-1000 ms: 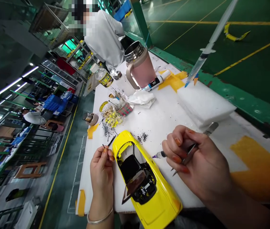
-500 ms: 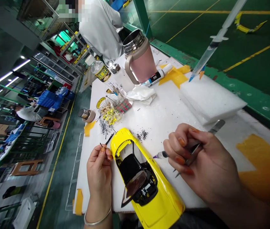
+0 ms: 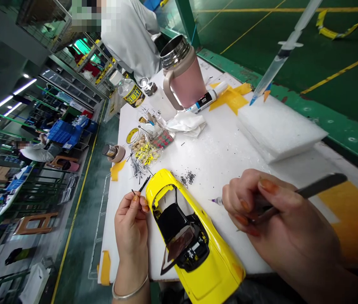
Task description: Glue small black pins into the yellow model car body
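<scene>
Head view, yellow car (image 3: 213,249), long axis slanting up-left

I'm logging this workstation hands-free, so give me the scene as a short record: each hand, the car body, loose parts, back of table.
Left hand: pinches a thin dark piece beside the car body
Right hand: holds a long gray tool and a purple-tipped tool
Car body: yellow, between the hands, reaching past the near table edge
Loose parts: scattered black bits, bagged yellow pieces
Back of table: open pink mug, white-capped bottle
</scene>
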Action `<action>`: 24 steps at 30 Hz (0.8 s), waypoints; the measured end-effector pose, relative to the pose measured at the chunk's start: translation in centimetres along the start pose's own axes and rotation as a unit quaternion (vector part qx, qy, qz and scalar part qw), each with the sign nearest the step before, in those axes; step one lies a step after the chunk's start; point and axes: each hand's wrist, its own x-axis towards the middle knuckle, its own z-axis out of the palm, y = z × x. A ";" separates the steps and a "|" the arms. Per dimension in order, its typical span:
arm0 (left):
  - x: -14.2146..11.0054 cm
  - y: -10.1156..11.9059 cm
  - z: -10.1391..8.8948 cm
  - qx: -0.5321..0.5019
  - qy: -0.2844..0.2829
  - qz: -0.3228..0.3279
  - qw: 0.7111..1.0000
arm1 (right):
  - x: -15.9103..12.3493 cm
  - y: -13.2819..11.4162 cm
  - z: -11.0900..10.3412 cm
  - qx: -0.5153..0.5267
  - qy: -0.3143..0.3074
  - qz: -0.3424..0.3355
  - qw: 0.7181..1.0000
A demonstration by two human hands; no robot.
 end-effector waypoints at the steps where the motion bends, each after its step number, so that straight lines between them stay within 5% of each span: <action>1: 0.0 0.0 0.0 0.001 -0.002 -0.001 1.000 | 0.0 -0.1 0.0 -0.008 0.018 -0.006 1.000; 11: 0.0 0.1 -0.5 0.015 -0.002 -0.006 1.000 | 0.9 -0.4 0.3 0.144 0.009 0.071 0.987; 24: -0.9 0.9 1.1 0.059 0.053 -0.034 0.996 | 0.8 0.5 0.4 0.159 -0.002 0.103 0.982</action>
